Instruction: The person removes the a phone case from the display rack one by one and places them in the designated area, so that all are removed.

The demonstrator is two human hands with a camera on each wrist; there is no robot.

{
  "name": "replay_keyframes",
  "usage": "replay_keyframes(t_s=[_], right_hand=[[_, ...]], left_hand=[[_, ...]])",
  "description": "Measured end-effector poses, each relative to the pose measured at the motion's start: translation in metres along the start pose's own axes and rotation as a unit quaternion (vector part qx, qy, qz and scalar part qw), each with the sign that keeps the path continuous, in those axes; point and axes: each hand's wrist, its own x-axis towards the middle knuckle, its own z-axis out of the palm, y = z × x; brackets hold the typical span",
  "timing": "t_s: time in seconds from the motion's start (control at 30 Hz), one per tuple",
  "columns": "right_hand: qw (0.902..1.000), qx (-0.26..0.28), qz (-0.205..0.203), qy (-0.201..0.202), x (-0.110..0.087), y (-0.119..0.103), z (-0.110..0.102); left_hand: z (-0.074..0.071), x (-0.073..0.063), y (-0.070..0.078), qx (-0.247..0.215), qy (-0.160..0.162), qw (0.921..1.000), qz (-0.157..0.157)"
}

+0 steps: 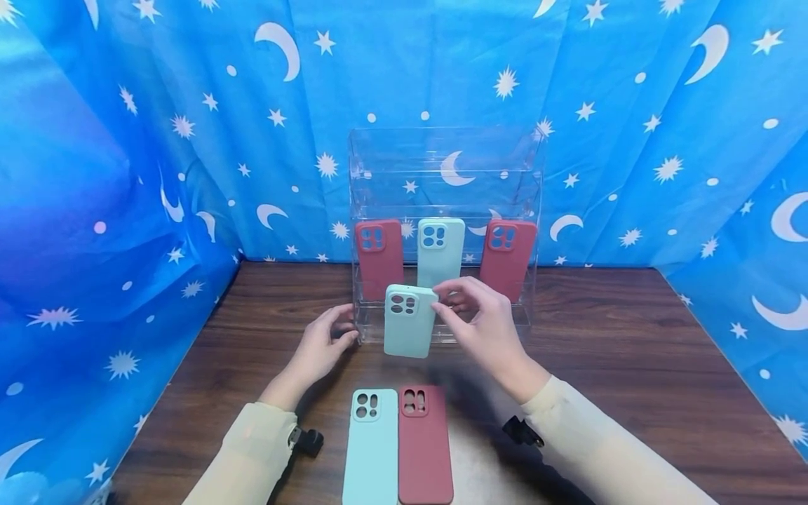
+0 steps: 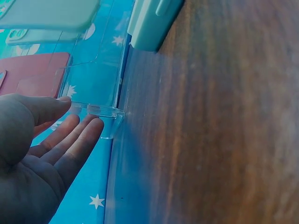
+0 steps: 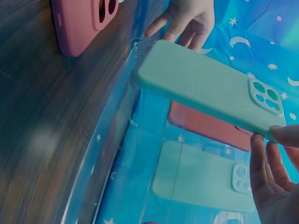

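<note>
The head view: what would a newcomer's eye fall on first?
Probably the bright blue backdrop with white moons and stars, rising behind and beside the wooden table. Next, the mint phone case that the right hand pinches by its upper right corner, in front of a clear stand. In that stand, another mint case stands between two red cases.

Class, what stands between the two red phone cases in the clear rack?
In the head view, a mint case stands between the left red case and right red case.
</note>
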Motion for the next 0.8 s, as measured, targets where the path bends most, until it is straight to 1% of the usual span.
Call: replay_keyframes(t_s=[0.17,0.37,0.47,0.63,0.8], right_hand=[[0.9988,0.008,0.047,-0.014,-0.001,-0.003,-0.012],[0.9923,0.01,0.118,-0.037,-0.013,-0.005,-0.03],[0.9896,-0.001,0.137,-0.044,-0.019,-0.005,-0.041],[0.9863,-0.024,0.155,-0.052,-0.027,-0.003,-0.056],[0.9799,-0.025,0.184,-0.072,-0.034,0.001,-0.067]], left_hand=[[-0.001,0.001,-0.001,-0.005,0.005,1.0,0.007],[0.001,-0.001,0.0,-0.005,0.004,1.0,0.003],[0.002,-0.001,0.001,-0.005,0.005,1.0,0.004],[0.001,-0.001,0.001,-0.006,0.007,0.9999,0.003],[0.001,-0.001,0.002,-0.014,0.004,0.9999,-0.004]])
